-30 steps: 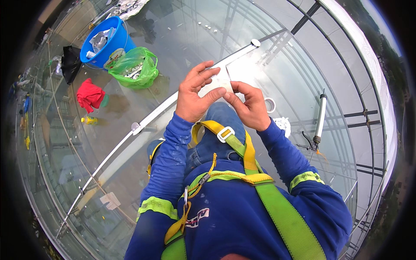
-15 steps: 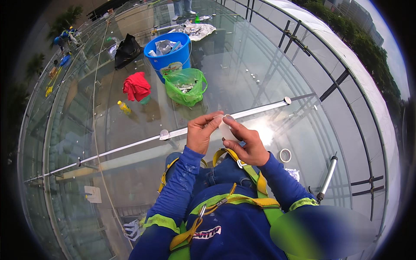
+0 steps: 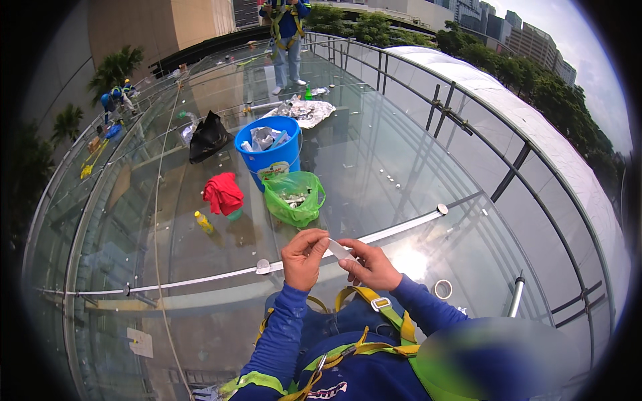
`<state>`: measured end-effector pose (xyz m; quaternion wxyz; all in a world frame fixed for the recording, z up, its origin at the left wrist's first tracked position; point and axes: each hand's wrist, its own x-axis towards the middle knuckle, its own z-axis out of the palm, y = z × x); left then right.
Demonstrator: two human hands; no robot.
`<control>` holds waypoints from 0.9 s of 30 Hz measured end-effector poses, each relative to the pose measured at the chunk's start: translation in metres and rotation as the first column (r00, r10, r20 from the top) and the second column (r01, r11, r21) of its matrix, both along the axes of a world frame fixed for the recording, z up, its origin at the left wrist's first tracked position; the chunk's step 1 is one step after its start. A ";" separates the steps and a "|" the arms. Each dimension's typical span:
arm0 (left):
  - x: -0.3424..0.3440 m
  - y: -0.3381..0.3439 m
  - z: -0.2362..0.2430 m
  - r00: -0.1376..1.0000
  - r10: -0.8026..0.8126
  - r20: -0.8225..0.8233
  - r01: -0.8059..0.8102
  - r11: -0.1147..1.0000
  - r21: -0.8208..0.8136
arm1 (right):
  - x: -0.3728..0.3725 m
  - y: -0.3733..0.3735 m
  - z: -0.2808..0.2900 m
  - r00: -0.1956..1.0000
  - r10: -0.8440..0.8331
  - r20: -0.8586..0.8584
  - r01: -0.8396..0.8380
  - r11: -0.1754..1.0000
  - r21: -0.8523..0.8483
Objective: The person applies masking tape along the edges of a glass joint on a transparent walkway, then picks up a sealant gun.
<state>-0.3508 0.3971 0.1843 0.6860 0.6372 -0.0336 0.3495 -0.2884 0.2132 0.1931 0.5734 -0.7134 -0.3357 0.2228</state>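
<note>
Both hands are closed on one thin, whitish, slightly see-through flat piece [image 3: 340, 250], held up in front of my lap. My left hand [image 3: 302, 260] pinches its left end between thumb and fingers. Against its right side press the thumb and fingers of my right hand [image 3: 373, 267]. Just beyond the hands, a white strip [image 3: 401, 228] runs along the joint between glass panels, with round fittings [image 3: 263, 266] on it. A roll of pale tape [image 3: 443, 289] lies on the glass to the right of my right forearm.
Ahead stand a blue bucket [image 3: 269, 159] and a green plastic bag [image 3: 294, 208] with scraps. A red cloth [image 3: 223, 194], yellow bottle [image 3: 204, 222] and black bag [image 3: 209, 139] lie left. A silver tube tool [image 3: 516, 297] is right, inside metal railings [image 3: 515, 170]. Another person [image 3: 287, 40] stands far ahead.
My view has tipped up, showing more of the standing person and the buildings. My hands have spread slightly apart, and the whitish piece now slants between them.
</note>
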 end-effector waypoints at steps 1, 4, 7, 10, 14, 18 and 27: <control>0.001 -0.002 0.000 1.000 0.003 -0.003 -0.003 1.000 -0.001 | 0.003 0.002 -0.005 1.000 0.003 -0.003 -0.003 1.000 -0.001; 0.004 -0.004 0.002 0.989 0.123 0.083 -0.131 0.986 0.106 | 0.007 0.004 -0.013 0.993 -0.039 -0.112 0.045 0.998 0.052; 0.006 -0.003 0.011 0.970 0.230 0.080 -0.234 0.971 0.042 | 0.003 0.008 -0.005 0.987 -0.032 -0.155 0.042 0.997 0.061; 0.012 -0.001 0.018 0.991 0.115 0.067 -0.125 0.977 0.174 | 0.004 0.012 -0.015 0.969 -0.118 -0.217 0.159 0.970 0.185; 0.039 -0.004 0.013 0.987 -0.149 -0.053 0.155 0.977 0.145 | 0.028 0.008 -0.048 0.978 -0.088 -0.190 0.141 0.947 0.289; 0.094 -0.004 0.001 0.926 -0.297 -0.235 0.334 0.932 0.138 | 0.047 0.007 -0.045 0.921 -0.285 -0.264 0.367 0.862 0.350; 0.353 -0.070 -0.065 0.767 -0.560 -0.312 0.554 0.824 -0.116 | 0.188 -0.022 -0.141 0.752 -0.637 -0.171 0.633 0.626 0.455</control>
